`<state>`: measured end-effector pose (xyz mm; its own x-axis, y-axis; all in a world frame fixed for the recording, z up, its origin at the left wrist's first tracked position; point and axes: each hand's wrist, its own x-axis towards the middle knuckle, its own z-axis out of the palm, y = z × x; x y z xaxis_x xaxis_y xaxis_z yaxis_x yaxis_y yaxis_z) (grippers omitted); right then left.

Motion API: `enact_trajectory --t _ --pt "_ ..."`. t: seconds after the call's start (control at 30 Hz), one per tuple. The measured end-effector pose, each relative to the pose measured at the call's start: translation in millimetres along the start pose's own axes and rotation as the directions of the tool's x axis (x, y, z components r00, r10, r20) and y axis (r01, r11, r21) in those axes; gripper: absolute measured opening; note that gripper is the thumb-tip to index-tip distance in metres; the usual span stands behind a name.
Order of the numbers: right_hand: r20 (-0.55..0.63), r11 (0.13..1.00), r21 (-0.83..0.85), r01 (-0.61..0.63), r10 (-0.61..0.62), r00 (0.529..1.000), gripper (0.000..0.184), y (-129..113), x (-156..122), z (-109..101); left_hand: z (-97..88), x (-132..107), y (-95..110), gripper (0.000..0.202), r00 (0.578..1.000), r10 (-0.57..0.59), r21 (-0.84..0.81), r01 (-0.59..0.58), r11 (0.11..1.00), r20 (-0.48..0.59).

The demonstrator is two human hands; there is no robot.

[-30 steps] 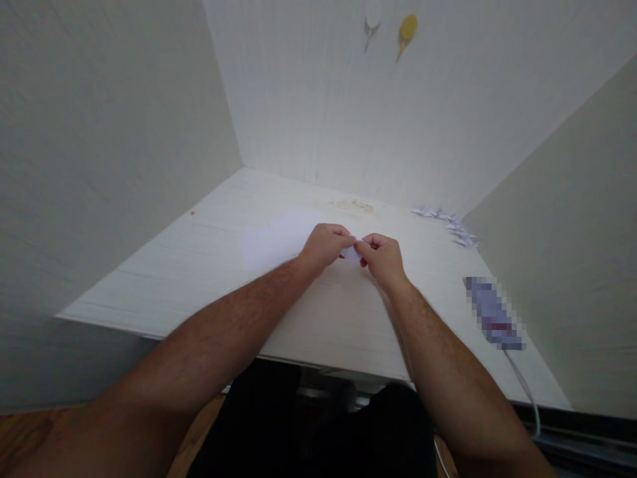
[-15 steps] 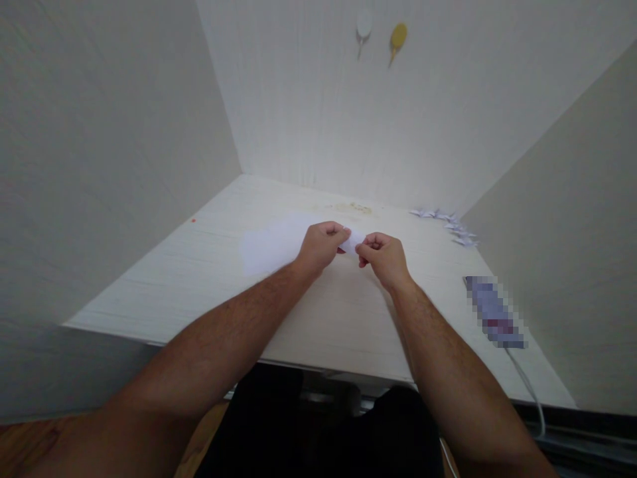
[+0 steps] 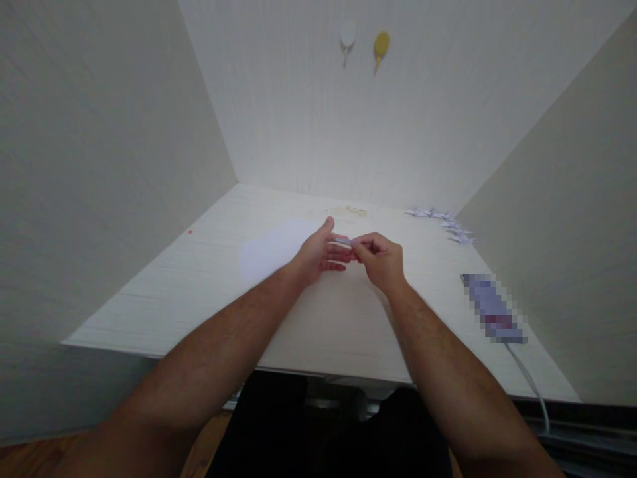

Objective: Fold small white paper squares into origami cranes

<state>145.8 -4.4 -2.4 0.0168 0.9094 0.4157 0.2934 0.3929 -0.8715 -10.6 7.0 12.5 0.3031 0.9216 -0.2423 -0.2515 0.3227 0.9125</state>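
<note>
Both hands meet above the middle of a white desk (image 3: 209, 285). My left hand (image 3: 318, 253) has its fingers stretched out towards the right, with the thumb raised. A small folded piece of white paper (image 3: 342, 241) lies across those fingertips, seen nearly edge-on. My right hand (image 3: 381, 260) is closed in a pinch on the right end of that paper. A larger white sheet (image 3: 271, 251) lies flat on the desk just left of my left hand.
Several small folded paper shapes (image 3: 445, 222) lie in a row at the desk's back right corner. A blurred flat device (image 3: 492, 309) with a white cable (image 3: 530, 385) rests near the right edge. Walls enclose the desk on three sides; two hooks (image 3: 363, 41) hang on the back wall.
My left hand has opened from a pinch to stretched fingers. The small paper has turned from flat-on to nearly edge-on between the hands. The view has tilted slightly.
</note>
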Motion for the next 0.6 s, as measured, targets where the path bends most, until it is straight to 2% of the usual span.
enact_trajectory --t 0.03,0.1,0.17,0.23,0.33,0.47,0.6 --pt "0.007 0.996 -0.063 0.067 -0.066 0.998 0.015 2 0 -1 -2.3 1 1 0.048 0.994 -0.099 -0.020 0.100 0.995 0.053" --pt "0.057 0.967 -0.167 0.193 -0.186 0.981 0.012 5 1 -5 -7.9 2 3 0.037 0.980 -0.182 -0.027 0.185 0.982 0.085" --pt "0.121 0.938 -0.208 0.278 -0.257 0.959 0.010 5 2 -9 -13.4 3 5 0.021 0.982 -0.180 -0.020 0.182 0.983 0.060" --pt "0.175 0.929 -0.207 0.307 -0.273 0.946 0.010 4 4 -13 -17.2 3 6 0.010 0.985 -0.164 0.004 0.164 0.986 0.045" --pt "0.260 0.967 -0.104 0.234 -0.200 0.945 0.010 -1 5 -17 -19.5 1 8 0.009 0.986 -0.155 0.060 0.151 0.987 0.068" --pt "0.396 0.997 0.082 -0.010 -0.023 0.918 0.013 -4 7 -22 -20.0 -1 8 0.014 0.981 -0.126 0.135 0.106 0.985 0.149" --pt "0.417 0.981 0.131 -0.142 0.075 0.906 0.019 -6 12 -25 -18.5 -2 6 0.014 0.984 -0.027 0.198 -0.008 0.980 0.177"
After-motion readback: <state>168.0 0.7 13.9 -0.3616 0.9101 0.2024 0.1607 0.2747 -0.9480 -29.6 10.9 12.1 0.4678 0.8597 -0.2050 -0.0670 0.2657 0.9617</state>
